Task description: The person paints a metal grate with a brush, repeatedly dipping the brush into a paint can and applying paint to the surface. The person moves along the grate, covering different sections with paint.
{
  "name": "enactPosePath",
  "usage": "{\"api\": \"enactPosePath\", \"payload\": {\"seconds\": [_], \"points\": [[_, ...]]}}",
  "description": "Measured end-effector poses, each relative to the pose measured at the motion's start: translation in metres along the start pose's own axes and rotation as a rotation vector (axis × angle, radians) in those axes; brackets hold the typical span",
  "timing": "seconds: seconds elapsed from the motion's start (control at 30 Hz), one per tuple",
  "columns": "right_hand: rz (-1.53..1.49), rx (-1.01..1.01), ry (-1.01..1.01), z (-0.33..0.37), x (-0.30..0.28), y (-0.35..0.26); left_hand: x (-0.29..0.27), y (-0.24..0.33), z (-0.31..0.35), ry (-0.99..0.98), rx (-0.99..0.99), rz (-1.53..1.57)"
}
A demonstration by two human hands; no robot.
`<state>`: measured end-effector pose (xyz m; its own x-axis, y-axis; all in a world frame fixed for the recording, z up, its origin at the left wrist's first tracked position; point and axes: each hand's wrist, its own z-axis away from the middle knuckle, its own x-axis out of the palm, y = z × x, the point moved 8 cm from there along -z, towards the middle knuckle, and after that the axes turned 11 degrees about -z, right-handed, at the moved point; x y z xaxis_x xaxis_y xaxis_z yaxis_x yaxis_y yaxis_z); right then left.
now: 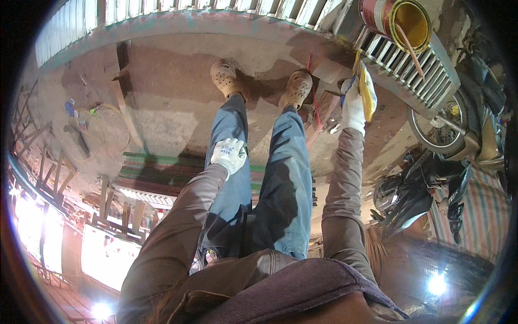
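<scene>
My left hand point(229, 154), in a white knitted glove with blue print, rests over my left thigh with its fingers curled. Whether anything is inside them is hidden. On the right, my right arm reaches forward, and my gloved right hand point(353, 108) is closed on a long, flat yellow-and-white piece point(368, 93) whose kind I cannot make out. Just beyond that hand is a slatted metal panel point(386, 69). A red tin can point(376, 15), yellow inside, is over the panel's far part, with a thin stick point(410, 51) leaning out of it.
A long slatted metal frame point(216, 20) curves across the far side. Green slats point(140, 168) lie behind my legs. At left are a metal bar point(128, 113) and a loose cable point(121, 116). A motorbike wheel point(440, 129) stands at right, near a striped sheet point(477, 208).
</scene>
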<state>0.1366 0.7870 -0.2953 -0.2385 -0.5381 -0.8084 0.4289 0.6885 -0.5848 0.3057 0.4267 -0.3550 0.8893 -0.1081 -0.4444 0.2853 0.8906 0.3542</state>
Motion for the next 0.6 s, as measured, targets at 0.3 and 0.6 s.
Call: {"api": "enactPosePath", "payload": {"seconds": [0.3,0.6], "points": [[0.088,-0.003,0.092,0.012,-0.001,0.004,-0.022,-0.013,0.001,0.077,0.014,0.029],[0.144,-0.355,-0.159,0.045,0.057,-0.073,-0.048,-0.021,0.004,-0.047,0.032,-0.108]]}}
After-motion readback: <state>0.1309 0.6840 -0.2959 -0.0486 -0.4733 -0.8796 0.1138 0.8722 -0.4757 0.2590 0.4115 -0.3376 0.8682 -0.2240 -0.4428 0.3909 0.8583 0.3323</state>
